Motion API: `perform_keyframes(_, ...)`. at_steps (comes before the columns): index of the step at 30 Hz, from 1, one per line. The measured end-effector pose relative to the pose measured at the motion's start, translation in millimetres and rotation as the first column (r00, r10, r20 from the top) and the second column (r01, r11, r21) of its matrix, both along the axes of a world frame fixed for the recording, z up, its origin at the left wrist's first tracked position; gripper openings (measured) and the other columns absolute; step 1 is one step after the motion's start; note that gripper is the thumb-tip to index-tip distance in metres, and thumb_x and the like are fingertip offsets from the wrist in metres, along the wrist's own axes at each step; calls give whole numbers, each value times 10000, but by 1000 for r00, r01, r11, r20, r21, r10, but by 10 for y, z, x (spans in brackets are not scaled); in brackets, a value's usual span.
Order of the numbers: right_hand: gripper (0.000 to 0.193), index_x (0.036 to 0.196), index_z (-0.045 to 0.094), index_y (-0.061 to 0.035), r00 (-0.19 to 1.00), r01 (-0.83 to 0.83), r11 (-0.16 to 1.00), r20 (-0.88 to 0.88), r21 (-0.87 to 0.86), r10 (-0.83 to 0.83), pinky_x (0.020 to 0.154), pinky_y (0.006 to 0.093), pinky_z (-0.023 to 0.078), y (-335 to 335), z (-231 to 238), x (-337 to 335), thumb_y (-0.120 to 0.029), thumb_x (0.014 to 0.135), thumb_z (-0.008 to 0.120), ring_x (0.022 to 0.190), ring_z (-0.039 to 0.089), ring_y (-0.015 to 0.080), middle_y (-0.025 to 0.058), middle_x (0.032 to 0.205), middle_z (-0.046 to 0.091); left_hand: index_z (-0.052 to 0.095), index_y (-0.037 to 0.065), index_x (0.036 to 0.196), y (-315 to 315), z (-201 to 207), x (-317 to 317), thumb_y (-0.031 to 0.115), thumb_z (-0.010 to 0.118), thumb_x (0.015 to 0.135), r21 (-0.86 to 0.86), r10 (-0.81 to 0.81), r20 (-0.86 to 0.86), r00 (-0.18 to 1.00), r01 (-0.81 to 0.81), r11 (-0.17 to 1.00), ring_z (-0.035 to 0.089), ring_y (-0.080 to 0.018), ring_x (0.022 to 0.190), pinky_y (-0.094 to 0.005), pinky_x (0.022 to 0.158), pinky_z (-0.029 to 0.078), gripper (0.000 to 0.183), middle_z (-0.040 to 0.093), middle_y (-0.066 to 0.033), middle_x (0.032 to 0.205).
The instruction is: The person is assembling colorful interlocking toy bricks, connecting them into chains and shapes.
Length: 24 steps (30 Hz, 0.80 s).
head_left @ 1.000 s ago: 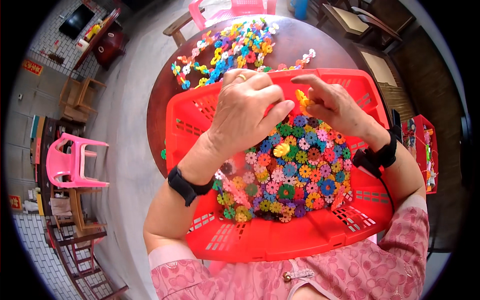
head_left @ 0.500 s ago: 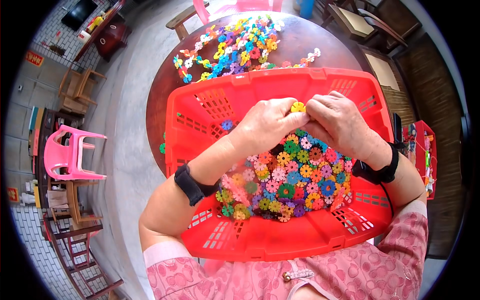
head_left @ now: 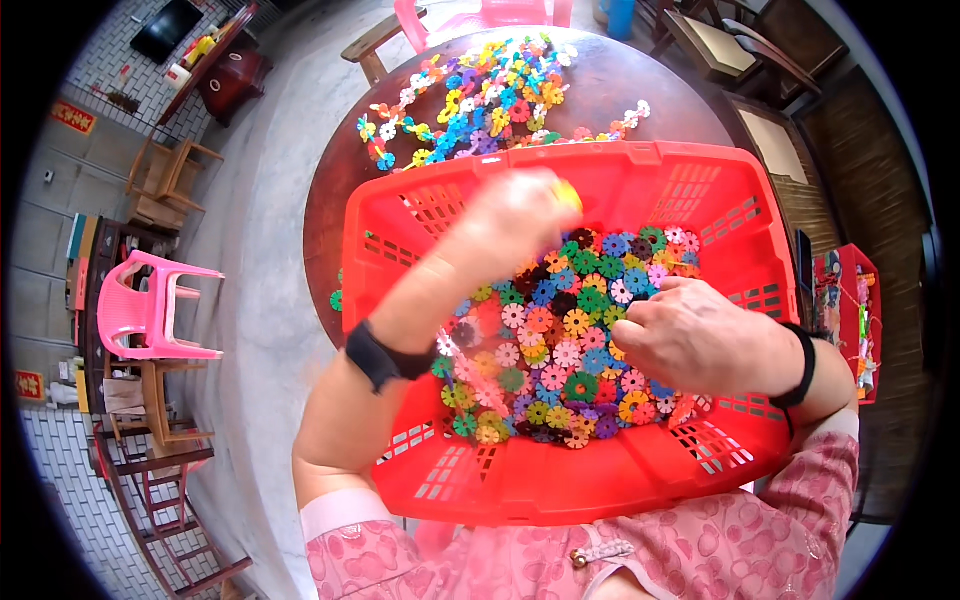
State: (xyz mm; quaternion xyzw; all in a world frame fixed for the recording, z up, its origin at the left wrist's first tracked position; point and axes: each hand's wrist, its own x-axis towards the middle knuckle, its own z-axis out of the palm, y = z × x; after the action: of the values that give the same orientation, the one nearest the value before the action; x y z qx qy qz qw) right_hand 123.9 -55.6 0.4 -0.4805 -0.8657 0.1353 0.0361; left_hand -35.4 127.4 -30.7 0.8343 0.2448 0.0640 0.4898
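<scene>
A yellow flower-shaped plastic disc is pinched at the fingertips of my left hand, which is smeared by motion above the far left part of a red plastic basket. Over the basket's right side my right hand is closed, its fingers curled down. Whatever they hold, if anything, is hidden. Loose flower-shaped discs of many colours cover the basket's bottom beneath both hands.
Behind the basket, chains of joined discs lie on a round dark wooden table. A pink plastic chair stands off to the left. A red box is at the right.
My hands have parted. The left has moved left with the yellow disc, while the right has dropped lower toward the loose discs.
</scene>
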Motion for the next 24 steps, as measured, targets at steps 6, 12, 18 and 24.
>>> perform_keyframes(6, 226, 910, 538, -57, 990, -107, 965, 66, -241, 126, 674, 401, 485, 120, -197, 91, -201, 794, 667, 756, 640, 259, 77, 765, 580, 660, 99, 1031, -136, -366, -42, 196, 664, 774, 484, -170, -470, 866, 414, 771, 644, -331, 879, -425, 758, 522, 275, 658, -169, 918)
perform_keyframes(12, 252, 1027, 562, -78, 997, 80, 997, 4, 11, -80, 654, 396, 501, 348, -291, 272, -169, 816, 667, 796, 623, 279, 86, 818, 561, 704, 62, 884, -8, -1070, -284, 170, 649, 730, 601, -271, -353, 895, 440, 667, 647, -332, 881, -441, 762, 524, 196, 671, -145, 893)
perform_keyframes(18, 278, 1029, 507, -37, 939, 274, 943, -262, 188, -221, 729, 427, 494, 506, -322, 440, -230, 874, 632, 894, 601, 337, 142, 923, 551, 679, 29, 835, -138, -81, 6, 37, 620, 735, 469, -260, -170, 951, 310, 827, 665, -270, 810, -373, 722, 528, 116, 672, -121, 839)
perform_keyframes(24, 294, 821, 485, -19, 858, 154, 988, -500, 31, -118, 570, 457, 431, 528, -259, 427, -265, 888, 631, 664, 560, 408, 191, 647, 524, 540, 15, 1068, -117, 32, 39, 39, 594, 823, -90, -66, 177, 982, 83, 992, 607, -131, 796, -298, 715, 511, 252, 599, -40, 894)
